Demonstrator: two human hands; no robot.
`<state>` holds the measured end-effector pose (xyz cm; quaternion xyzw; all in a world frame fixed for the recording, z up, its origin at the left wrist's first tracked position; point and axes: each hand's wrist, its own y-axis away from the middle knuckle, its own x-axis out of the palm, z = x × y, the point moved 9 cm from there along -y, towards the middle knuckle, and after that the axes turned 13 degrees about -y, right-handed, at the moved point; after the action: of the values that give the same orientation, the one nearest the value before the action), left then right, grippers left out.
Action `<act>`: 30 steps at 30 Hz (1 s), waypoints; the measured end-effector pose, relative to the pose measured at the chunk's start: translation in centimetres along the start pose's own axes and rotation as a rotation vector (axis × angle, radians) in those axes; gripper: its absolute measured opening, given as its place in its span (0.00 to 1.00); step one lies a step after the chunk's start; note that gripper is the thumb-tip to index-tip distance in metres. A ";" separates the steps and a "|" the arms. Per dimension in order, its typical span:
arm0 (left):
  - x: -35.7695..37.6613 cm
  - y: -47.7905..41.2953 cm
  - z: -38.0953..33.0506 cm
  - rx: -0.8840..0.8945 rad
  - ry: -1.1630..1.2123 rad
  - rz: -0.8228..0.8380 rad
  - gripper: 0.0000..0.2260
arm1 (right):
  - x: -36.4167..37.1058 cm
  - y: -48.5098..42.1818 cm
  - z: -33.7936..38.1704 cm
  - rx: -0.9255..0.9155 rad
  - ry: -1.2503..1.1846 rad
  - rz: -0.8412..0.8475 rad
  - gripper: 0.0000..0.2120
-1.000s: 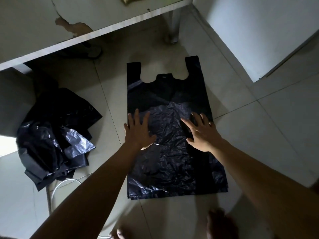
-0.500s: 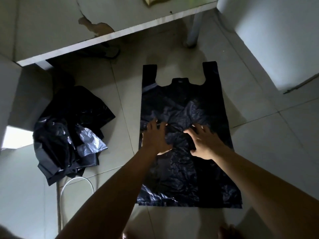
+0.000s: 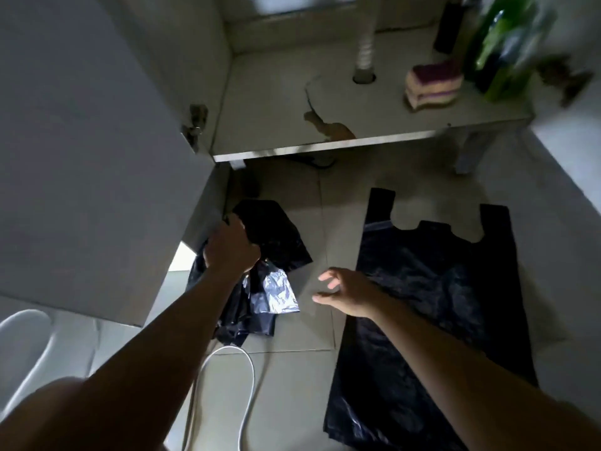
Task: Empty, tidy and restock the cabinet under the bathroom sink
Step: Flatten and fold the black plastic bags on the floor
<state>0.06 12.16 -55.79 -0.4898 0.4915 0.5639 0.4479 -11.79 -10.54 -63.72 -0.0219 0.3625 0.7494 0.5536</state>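
Observation:
A black plastic bag lies flattened on the floor tiles at the right, handles pointing toward the cabinet. A crumpled pile of black bags sits on the floor at the left, under the edge of the open cabinet door. My left hand is down on this pile and grips the plastic. My right hand hovers above the floor between the pile and the flat bag, fingers spread and holding nothing. The cabinet floor shows above, with a stain near its front edge.
Inside the cabinet stand a drain pipe, a stack of sponges, a green bottle and a dark bottle. A white hose loops on the floor near me. A white rounded object is at the lower left.
Both hands have left the flat bag. My left hand moved left onto the crumpled pile and took hold of it; my right hand lifted off. The view tilted up, showing the cabinet interior.

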 end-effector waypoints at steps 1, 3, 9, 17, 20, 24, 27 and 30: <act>1.1 -0.4 1.9 -0.068 -0.003 0.074 0.35 | 1.1 -0.9 0.9 0.005 -0.053 0.007 0.31; 2.7 -0.3 4.4 -0.169 -0.002 0.166 0.41 | 3.1 -2.1 2.6 0.005 -0.155 -0.005 0.34; 3.7 0.6 5.0 -0.111 0.089 0.049 0.40 | 5.1 -3.4 5.4 -0.063 -0.267 -0.176 0.12; 0.7 1.9 4.3 -0.060 0.169 -0.135 0.08 | 6.6 -3.8 4.3 0.051 -0.336 -0.101 0.15; -2.2 1.6 4.6 -0.065 0.213 -0.269 0.08 | 7.4 -3.7 4.7 0.049 -0.308 -0.056 0.15; -4.9 -0.3 5.0 -0.042 0.106 -0.344 0.12 | 7.8 -4.3 5.9 0.022 -0.337 -0.075 0.15; -5.8 -1.5 5.6 -0.046 0.065 -0.355 0.15 | 7.4 -4.3 6.7 0.031 -0.417 -0.118 0.13; -7.3 -2.0 6.7 -0.096 0.159 -0.351 0.14 | 6.0 -3.1 8.1 -0.021 -0.503 -0.150 0.12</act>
<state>2.11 18.87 -48.54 -0.6318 0.4048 0.4594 0.4754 -8.46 -0.64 -61.96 0.1324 0.2031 0.6918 0.6802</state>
